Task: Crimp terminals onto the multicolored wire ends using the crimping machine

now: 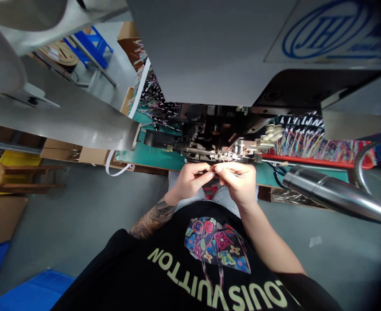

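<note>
My left hand (192, 178) and my right hand (237, 179) meet in front of the machine, fingertips almost touching. Both are closed in a pinch on what look like thin wires (223, 160); the fingers hide most of them. Just beyond my fingertips lies the metal working head (214, 153) of a large grey machine (203, 52). Its dark mechanism (214, 129) rises above that head.
A red tray (336, 162) of colourful wire bundles (310, 144) stands at right on the green tabletop (164, 159). More bundles (151, 93) lie behind at left. A shiny metal cylinder (336, 194) juts in at right. Green-handled pliers (277, 172) lie near it.
</note>
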{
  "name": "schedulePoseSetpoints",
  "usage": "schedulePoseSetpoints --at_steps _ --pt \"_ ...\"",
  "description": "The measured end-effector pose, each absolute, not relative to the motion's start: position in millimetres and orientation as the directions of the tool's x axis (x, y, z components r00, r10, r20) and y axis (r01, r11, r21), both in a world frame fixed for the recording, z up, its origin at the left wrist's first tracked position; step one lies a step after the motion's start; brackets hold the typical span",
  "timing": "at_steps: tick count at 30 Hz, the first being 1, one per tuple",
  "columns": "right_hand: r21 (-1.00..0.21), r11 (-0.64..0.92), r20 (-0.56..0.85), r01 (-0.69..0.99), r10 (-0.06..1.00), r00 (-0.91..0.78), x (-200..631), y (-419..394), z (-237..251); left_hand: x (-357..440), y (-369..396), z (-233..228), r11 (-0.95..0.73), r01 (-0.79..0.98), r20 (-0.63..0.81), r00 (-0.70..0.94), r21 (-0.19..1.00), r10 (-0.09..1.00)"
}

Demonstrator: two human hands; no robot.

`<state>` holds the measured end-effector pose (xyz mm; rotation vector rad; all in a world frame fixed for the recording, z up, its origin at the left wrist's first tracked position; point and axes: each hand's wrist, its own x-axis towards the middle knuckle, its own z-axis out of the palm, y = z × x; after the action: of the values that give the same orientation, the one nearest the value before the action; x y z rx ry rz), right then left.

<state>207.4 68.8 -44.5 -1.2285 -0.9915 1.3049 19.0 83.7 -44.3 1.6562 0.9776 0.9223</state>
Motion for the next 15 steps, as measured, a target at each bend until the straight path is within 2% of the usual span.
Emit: schedulePoseSetpoints --at_steps 2,8,15 --pt "-0.988 -0.104 -0.115 -0.116 0.989 0.095 207 68 -43 19 83 -43 -0.196 0.186 0.110 0.391 0.963 0.914" --pt "-1.000 0.006 -0.001 -0.018 0.939 0.345 204 66 -37 23 81 -40 -0.259 0.250 0.172 0.323 0.933 0.931" --pt "-1.000 -0.023 -0.018 0.010 0.938 0.346 199 69 -33 27 81 -40 -0.327 0.283 0.254 0.266 0.901 0.930"
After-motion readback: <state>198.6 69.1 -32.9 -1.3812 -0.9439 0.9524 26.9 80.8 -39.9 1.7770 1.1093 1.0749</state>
